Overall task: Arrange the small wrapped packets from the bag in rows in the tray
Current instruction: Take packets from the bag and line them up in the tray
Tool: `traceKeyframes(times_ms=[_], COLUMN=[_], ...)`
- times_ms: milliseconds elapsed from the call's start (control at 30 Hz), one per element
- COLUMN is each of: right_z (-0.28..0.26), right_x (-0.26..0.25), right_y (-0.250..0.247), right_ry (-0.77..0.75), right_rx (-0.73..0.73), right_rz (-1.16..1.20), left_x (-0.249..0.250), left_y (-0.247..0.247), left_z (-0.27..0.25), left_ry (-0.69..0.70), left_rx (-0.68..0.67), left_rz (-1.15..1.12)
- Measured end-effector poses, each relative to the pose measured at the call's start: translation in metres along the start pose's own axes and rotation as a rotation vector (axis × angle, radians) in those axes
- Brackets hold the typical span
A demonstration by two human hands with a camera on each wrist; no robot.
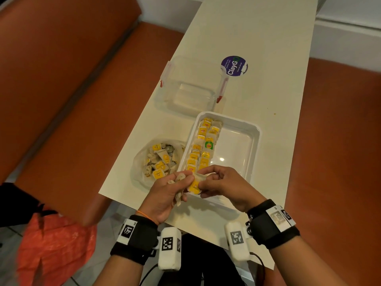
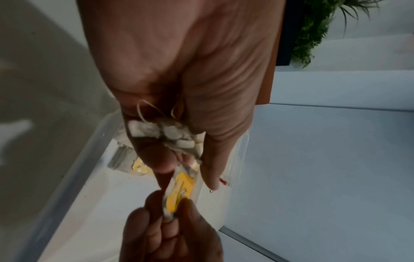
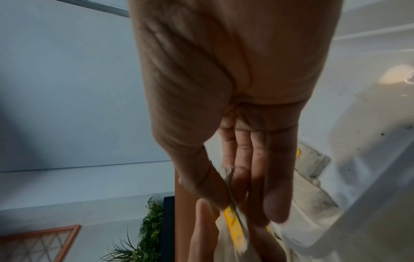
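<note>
A white tray [image 1: 245,129] lies on the table, with two rows of yellow-labelled packets [image 1: 203,145] along its left side. Left of it, a clear bag [image 1: 140,162] holds several more packets. Over the tray's near left corner my left hand [image 1: 175,188] grips a bunch of packets [image 2: 170,134] in its curled fingers. Both hands meet on one yellow packet [image 1: 194,185]. My right hand [image 1: 218,182] pinches that yellow packet [image 2: 179,193] between thumb and fingers, and in the right wrist view the yellow packet [image 3: 234,225] sits edge-on at the fingertips.
An empty clear container [image 1: 189,87] with red clips stands beyond the tray, next to a round purple sticker [image 1: 234,66]. The cream table [image 1: 268,48] is narrow, with orange benches on both sides. An orange bag [image 1: 55,250] lies at the lower left.
</note>
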State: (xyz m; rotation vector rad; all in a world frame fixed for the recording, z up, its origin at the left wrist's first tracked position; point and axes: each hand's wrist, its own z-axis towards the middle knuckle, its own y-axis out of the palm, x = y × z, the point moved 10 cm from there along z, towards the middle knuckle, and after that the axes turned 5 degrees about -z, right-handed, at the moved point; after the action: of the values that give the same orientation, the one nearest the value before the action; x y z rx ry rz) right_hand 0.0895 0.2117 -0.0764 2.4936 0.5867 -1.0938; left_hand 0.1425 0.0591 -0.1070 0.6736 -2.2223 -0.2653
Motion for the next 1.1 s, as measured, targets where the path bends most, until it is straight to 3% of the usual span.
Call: traceKeyframes(times_ms=[200, 500, 667, 867, 1100], right_z=[0.000, 0.006, 0.005, 0.001, 0.009], right_x=[-0.008, 0.001, 0.003, -0.001, -0.010], right_y=[0.011, 0.003, -0.010, -0.003, -0.010], right_ry=[0.028, 0.015, -0.027, -0.008, -0.156], right_rx=[-0.172, -0.072, 0.045, -0.061, 0.018], right_rz=[-0.182, -0.122, -0.071, -0.311, -0.204], left_x=[-0.007, -0.006, -0.008, -0.020, -0.028], left_y=[0.008, -0.001, -0.004, -0.010, -0.004], left_z=[-0.002, 0.001, -0.003, -0.002, -0.008], left_ry=[-0.013, 0.050, 0.053, 0.048, -0.005], left_rx=[-0.045, 0.071, 0.047, 0.048, 0.026], left_rz=[0.243, -0.041, 0.017, 0.151, 0.237])
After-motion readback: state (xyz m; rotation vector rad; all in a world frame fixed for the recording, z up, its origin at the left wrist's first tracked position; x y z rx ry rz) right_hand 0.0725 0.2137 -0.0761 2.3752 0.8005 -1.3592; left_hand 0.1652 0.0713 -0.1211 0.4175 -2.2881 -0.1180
